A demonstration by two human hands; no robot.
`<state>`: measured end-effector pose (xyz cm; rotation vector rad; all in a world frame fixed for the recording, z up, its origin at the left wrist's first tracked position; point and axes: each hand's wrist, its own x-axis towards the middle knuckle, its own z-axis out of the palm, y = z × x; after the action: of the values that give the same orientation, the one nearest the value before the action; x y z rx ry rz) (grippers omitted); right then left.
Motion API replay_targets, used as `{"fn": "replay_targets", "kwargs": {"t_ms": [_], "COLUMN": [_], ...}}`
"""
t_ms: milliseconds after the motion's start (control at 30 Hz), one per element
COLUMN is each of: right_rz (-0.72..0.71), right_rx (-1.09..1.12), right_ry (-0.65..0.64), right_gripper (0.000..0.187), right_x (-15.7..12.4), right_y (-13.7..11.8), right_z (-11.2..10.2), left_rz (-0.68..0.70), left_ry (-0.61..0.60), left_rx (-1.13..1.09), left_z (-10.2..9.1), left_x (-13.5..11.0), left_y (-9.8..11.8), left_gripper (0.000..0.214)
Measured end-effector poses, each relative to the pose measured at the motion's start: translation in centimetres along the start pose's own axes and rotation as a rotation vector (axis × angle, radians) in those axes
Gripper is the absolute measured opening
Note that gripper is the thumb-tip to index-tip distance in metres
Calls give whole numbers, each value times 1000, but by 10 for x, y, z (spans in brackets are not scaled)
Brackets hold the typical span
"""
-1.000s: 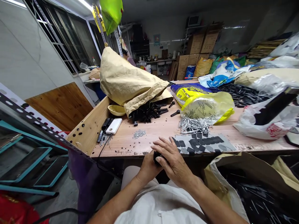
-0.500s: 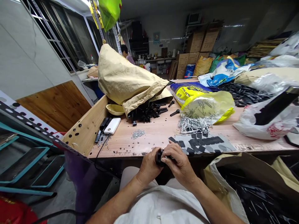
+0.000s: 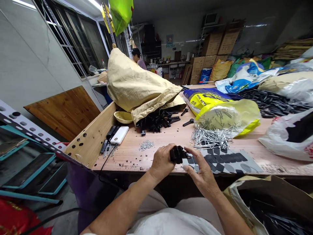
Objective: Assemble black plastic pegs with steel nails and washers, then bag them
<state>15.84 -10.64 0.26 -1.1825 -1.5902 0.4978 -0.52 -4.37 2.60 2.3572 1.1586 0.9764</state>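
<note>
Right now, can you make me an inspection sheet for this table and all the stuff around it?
Surface: wooden table, dark bits scattered near its front edge.
Job's things: black item in hand; loose metal rods; small metal pieces heaped.
Clutter: white device, yellowish dish.
Hands: left hand grips the black item; right hand open beside it, contact unclear.
Cables: thin dark cable crosses the front edge.
Surroundings: person beyond the paper sack; stacked cartons behind.
</note>
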Motion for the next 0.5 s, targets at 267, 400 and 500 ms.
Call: {"fn": "replay_targets", "kwargs": {"t_ms": [267,400,500], "right_rz": [184,232,235], "right_rx": [-3,-56,-76], "right_ry": [137,120,113], "right_gripper": [45,43,40], "right_x": [-8,-12,-12], "right_y": [51,67,73], "right_z": [4,3,3], "left_rz": [-81,-144,-147], "left_ry": [-199,-287,-314], "left_rx": [234,289,297], "left_z": [40,58,68], "left_x": [61,79,87], "left_y": [-35,-49,-53], "left_gripper": [30,40,50]}}
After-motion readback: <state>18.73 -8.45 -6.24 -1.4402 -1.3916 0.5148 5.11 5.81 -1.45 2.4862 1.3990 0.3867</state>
